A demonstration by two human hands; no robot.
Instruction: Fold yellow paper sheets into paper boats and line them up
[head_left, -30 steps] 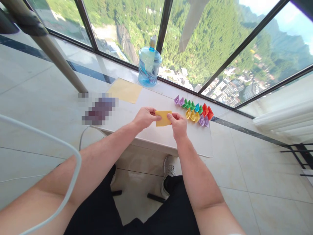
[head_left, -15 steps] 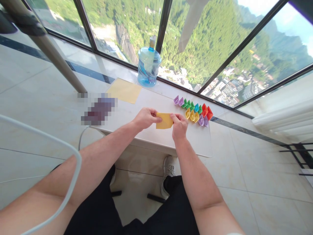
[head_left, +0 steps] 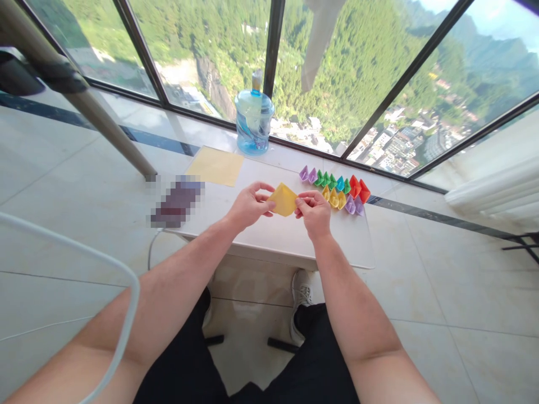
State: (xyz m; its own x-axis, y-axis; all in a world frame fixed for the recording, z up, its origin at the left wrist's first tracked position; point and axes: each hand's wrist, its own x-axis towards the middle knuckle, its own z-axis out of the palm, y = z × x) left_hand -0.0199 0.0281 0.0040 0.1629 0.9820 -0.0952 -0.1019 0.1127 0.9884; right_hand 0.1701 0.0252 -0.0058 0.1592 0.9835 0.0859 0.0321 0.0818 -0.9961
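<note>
A folded piece of yellow paper (head_left: 283, 200), turned like a diamond, is held up above the white table between both hands. My left hand (head_left: 251, 205) pinches its left corner between thumb and fingers. At the opposite corner, my right hand (head_left: 314, 210) grips it with thumb and forefinger. Just beyond the right hand stand folded yellow paper boats (head_left: 334, 198), with purple ones (head_left: 354, 205) beside them. Behind these runs a row of more small boats: purple, green (head_left: 326, 179), blue and red (head_left: 359, 189).
A flat yellow sheet (head_left: 215, 165) lies at the back left of the white table (head_left: 269, 247). Beyond it a blue water jug (head_left: 253, 120) stands by the window. A blurred-out object (head_left: 177, 203) is at the table's left end. A white cable (head_left: 130, 303) loops across my left arm.
The yellow paper has gone from a flat rectangle to a diamond shape in my hands. My view has shifted slightly.
</note>
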